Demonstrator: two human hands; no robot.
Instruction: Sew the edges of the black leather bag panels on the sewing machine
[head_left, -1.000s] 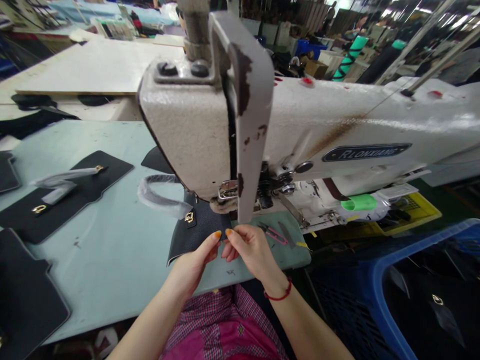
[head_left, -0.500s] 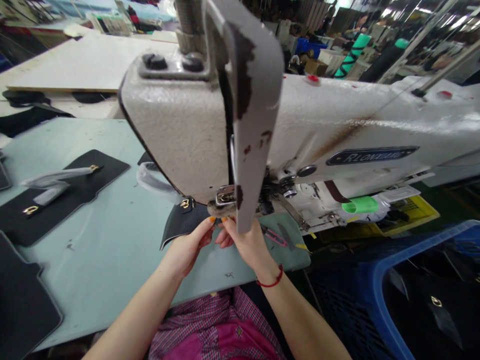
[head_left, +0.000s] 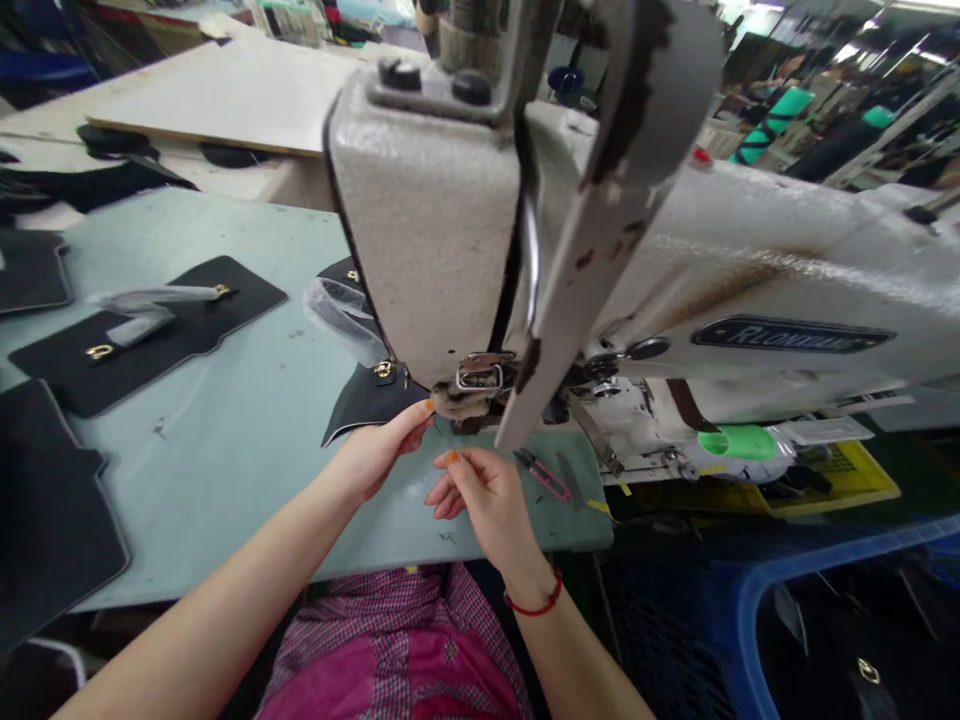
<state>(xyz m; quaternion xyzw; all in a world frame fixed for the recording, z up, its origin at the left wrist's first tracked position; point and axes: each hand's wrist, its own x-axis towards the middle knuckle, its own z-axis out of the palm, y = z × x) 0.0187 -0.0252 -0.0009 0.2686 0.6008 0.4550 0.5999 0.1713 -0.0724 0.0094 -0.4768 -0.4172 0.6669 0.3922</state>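
A black leather panel [head_left: 367, 408] with a gold clasp lies partly under the head of a sewing machine [head_left: 424, 220]. My left hand [head_left: 379, 455] is closed at the panel's right end, thumb on top, close to the presser foot area. My right hand [head_left: 484, 500] is off the panel, just above the table and in front of the machine. Its fingers are curled, with thumb and forefinger close together; whether a thread is between them is too small to tell. The needle is hidden behind the machine head.
Pink-handled thread snips [head_left: 547, 475] lie right of my right hand. More black panels [head_left: 150, 335] with gold fittings and clear wrapping rest on the pale green table [head_left: 247, 480]. A blue basket [head_left: 750, 580] holding black pieces stands at lower right. The machine's grey lever [head_left: 577, 270] hangs in front.
My right hand has drawn back from the left hand and the machine, toward me. My left hand stays at the panel's edge. The view has shifted so the machine appears farther right.
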